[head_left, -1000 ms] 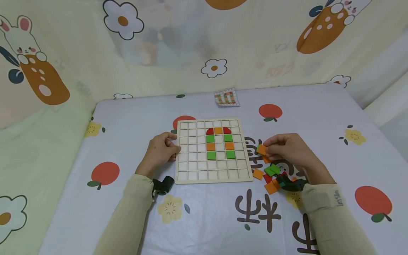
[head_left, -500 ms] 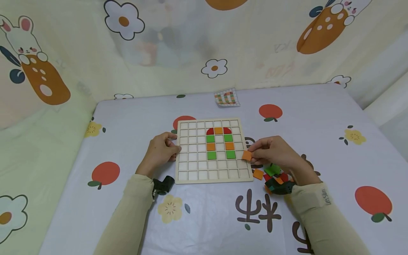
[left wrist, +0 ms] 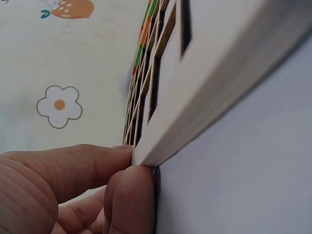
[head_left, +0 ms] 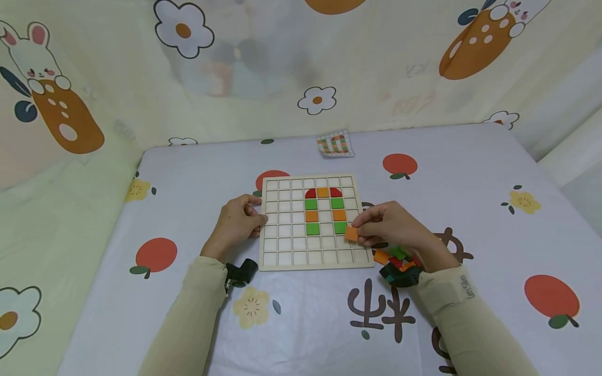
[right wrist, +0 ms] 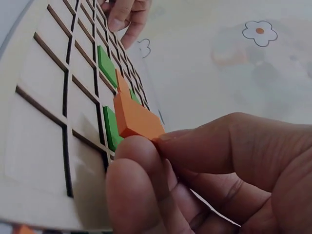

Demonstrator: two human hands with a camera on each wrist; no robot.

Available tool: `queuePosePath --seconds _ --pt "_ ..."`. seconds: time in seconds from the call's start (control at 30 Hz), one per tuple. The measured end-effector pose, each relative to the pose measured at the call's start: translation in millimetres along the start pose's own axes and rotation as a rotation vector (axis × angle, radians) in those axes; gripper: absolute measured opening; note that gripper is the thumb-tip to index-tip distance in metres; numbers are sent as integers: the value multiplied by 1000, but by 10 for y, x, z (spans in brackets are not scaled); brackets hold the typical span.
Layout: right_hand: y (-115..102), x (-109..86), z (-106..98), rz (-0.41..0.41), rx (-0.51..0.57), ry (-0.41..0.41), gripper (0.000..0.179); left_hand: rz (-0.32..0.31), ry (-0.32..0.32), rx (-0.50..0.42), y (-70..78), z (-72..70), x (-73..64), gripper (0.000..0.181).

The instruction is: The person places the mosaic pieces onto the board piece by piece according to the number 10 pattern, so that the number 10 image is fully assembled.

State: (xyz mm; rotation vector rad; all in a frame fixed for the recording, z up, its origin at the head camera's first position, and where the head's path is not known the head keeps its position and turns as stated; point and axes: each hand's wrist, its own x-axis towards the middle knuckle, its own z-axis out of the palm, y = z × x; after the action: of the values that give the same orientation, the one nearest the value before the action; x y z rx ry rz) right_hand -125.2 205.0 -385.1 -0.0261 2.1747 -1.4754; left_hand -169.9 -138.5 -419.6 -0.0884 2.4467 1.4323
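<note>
A wooden grid board [head_left: 284, 244] lies on the table. Several tiles sit in its cells: two red rounded pieces [head_left: 310, 194] with an orange tile [head_left: 322, 192] between them, and below them green tiles [head_left: 312, 228] and orange tiles in two columns. My left hand [head_left: 236, 222] holds the board's left edge, the thumb and a finger at its rim [left wrist: 151, 151] in the left wrist view. Between thumb and fingertips my right hand [head_left: 392, 227] pinches an orange square tile [right wrist: 139, 117]. That tile is over the board's right part, beside the lower right green tile [right wrist: 112, 129].
Loose orange, green and red tiles [head_left: 400, 253] lie in a pile right of the board, partly hidden by the right hand and its wrist camera [head_left: 400, 275]. A small printed pattern card [head_left: 335, 144] lies at the back. A patterned cloth covers the table [head_left: 301, 324].
From the loose pile, my right hand has carried the orange tile left over the board's right side. A green tile seen behind it earlier no longer shows in the fingers. The left hand stays put.
</note>
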Motion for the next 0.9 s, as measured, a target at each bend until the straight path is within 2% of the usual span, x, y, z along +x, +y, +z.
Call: queuePosePath --seconds 0.23,0.43,0.9 --pt "-9 56 72 3 -29 -26 19 -1 -2 -1 -11 6 0 42" --pt "-24 63 133 30 -76 2 17 6 -4 -1 -15 2 11 42" --pt "-13 58 189 13 -131 34 15 9 -1 11 -25 -5 14 43"
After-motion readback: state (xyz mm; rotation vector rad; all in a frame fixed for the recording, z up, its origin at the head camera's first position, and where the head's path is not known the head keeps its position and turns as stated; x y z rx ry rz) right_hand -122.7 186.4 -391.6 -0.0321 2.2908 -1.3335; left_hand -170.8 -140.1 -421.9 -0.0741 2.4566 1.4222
